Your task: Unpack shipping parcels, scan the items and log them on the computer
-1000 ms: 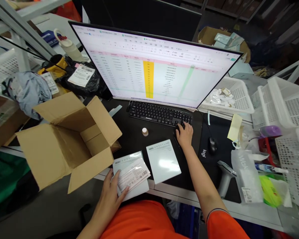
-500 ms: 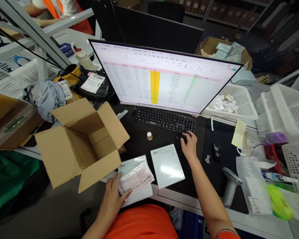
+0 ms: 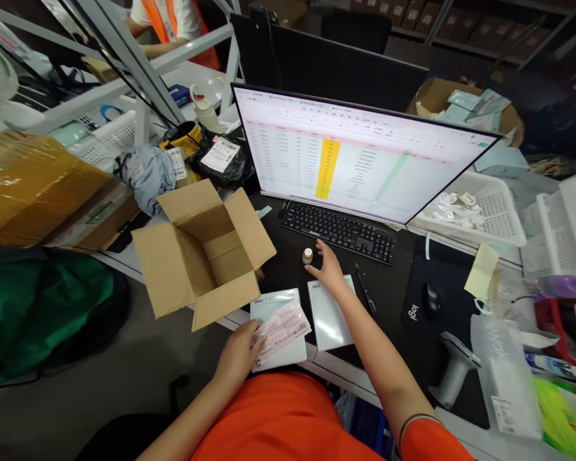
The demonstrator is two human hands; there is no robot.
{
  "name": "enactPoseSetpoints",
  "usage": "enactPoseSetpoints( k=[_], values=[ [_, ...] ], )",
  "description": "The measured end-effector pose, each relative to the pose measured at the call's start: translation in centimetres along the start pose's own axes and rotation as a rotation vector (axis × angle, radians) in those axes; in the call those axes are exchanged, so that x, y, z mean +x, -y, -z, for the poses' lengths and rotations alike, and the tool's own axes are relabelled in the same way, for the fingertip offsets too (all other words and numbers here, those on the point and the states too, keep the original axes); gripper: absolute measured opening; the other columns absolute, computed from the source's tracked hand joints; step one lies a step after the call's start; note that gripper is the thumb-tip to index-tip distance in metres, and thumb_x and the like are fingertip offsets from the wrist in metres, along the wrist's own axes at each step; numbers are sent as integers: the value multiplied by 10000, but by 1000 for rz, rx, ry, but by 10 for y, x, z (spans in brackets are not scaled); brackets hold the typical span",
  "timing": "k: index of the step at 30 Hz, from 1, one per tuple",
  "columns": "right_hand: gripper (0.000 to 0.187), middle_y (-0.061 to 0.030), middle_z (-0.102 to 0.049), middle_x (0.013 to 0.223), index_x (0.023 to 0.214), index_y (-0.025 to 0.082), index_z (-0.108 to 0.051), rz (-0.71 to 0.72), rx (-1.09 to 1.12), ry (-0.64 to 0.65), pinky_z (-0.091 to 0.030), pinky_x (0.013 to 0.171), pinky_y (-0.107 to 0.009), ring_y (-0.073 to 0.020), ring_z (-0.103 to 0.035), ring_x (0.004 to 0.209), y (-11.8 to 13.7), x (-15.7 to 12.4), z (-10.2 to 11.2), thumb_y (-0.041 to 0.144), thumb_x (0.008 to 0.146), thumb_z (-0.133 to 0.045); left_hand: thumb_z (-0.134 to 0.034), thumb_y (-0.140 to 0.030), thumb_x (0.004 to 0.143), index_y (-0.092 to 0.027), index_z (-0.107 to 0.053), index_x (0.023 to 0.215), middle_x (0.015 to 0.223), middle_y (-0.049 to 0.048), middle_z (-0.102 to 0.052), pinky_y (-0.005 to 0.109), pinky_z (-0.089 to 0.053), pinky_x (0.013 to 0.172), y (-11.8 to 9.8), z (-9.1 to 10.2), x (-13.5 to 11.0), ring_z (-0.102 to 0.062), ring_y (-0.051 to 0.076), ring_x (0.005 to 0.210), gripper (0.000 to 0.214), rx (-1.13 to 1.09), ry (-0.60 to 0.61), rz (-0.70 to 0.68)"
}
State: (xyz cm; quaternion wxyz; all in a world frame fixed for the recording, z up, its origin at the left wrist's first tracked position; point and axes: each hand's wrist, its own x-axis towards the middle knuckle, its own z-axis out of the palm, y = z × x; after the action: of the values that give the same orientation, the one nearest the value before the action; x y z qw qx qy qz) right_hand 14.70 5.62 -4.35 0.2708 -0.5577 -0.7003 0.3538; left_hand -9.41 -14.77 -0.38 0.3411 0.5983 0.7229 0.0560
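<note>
My left hand [image 3: 239, 351] grips the lower left edge of a clear plastic packet with pink-and-white printed slips [image 3: 285, 330], thumb on top. The packet lies over a pale blue-white printed sheet [image 3: 288, 356] at the desk's front edge. My right hand [image 3: 327, 266] reaches over the desk with thumb and fingers apart around the right side of a small bottle with a white cap [image 3: 308, 257]; a narrow gap seems to separate them. Under my right wrist lies a second pale sheet [image 3: 330, 326], partly covered by the arm. A black pen [image 3: 365, 289] rests to its right.
An open cardboard box [image 3: 166, 269] stands at the left. Behind are the keyboard [image 3: 336, 232] and a monitor [image 3: 365, 160] showing a spreadsheet. On the right are a mouse [image 3: 432, 299], a barcode scanner [image 3: 454, 371] and white baskets [image 3: 502, 205]. A co-worker [image 3: 173, 29] sits beyond the frame.
My right hand has moved left, from beside the pen to the small bottle. My left hand stays on the packet. The view has turned left, so things appear farther right.
</note>
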Motion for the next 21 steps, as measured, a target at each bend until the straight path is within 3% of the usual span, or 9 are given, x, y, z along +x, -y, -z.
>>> enactPoseSetpoints(
  k=[3, 5, 7, 11, 15, 18, 19, 21],
  values=[
    [576, -120, -680, 1250, 1306, 223, -597, -60, -98, 156, -475, 1002, -438, -284, -625, 1137, 10, 22, -15, 225, 770, -810, -408, -381, 914, -244, -513, 840, 886, 69, -673, 332, -454, 769, 4, 2, -6, -650, 256, 863, 188, -43, 62, -3],
    [305, -88, -716, 1064, 1093, 225, -665, -66, -110, 158, -479, 919, -395, -261, -645, 1008, 16, 28, -17, 248, 811, -779, -389, -405, 910, -249, -499, 822, 837, 53, -668, 312, -444, 730, 9, 3, -9, -654, 245, 813, 211, -81, 68, -21],
    [178, -70, -707, 960, 968, 226, -658, -65, -97, 107, -467, 865, -359, -236, -634, 915, 21, 26, -14, 313, 845, -751, -385, -445, 901, -252, -495, 811, 781, 36, -658, 296, -440, 690, 14, 5, -10, -649, 235, 756, 239, -149, 51, -21],
    [249, -44, -672, 898, 913, 220, -625, -78, -19, -22, -453, 772, -312, -194, -585, 799, 29, -4, 3, 469, 913, -627, -425, -578, 863, -245, -535, 814, 749, 29, -652, 292, -459, 671, 15, 8, -7, -633, 233, 718, 354, -305, -39, -6],
    [419, -48, -647, 884, 846, 215, -645, -84, 316, -76, -479, 758, -322, -203, -589, 817, 32, -64, 20, 629, 862, -584, -456, -619, 850, -233, -568, 806, 744, 26, -634, 294, -457, 663, 1, 12, 0, -608, 228, 715, 405, -386, -72, -28],
    [518, -110, -632, 1163, 835, 214, -703, -79, 467, -14, -497, 873, -364, -256, -604, 1052, 31, -113, 20, 725, 792, -633, -485, -604, 878, -229, -550, 767, 729, 13, -596, 282, -451, 666, -20, 14, 9, -587, 211, 725, 396, -472, -20, -134],
    [528, -114, -621, 1177, 843, 214, -716, -95, 537, 37, -497, 878, -368, -260, -599, 1063, 29, -127, 18, 733, 754, -683, -495, -593, 883, -227, -547, 759, 727, 11, -589, 279, -449, 662, -28, 14, 13, -583, 206, 724, 390, -497, 10, -172],
    [550, -80, -625, 1012, 892, 216, -719, -174, 710, 139, -497, 789, -350, -225, -599, 904, 27, -151, 12, 722, 686, -771, -512, -575, 886, -221, -549, 754, 730, 12, -591, 278, -451, 659, -45, 12, 20, -586, 204, 728, 379, -527, 70, -237]
  ],
)
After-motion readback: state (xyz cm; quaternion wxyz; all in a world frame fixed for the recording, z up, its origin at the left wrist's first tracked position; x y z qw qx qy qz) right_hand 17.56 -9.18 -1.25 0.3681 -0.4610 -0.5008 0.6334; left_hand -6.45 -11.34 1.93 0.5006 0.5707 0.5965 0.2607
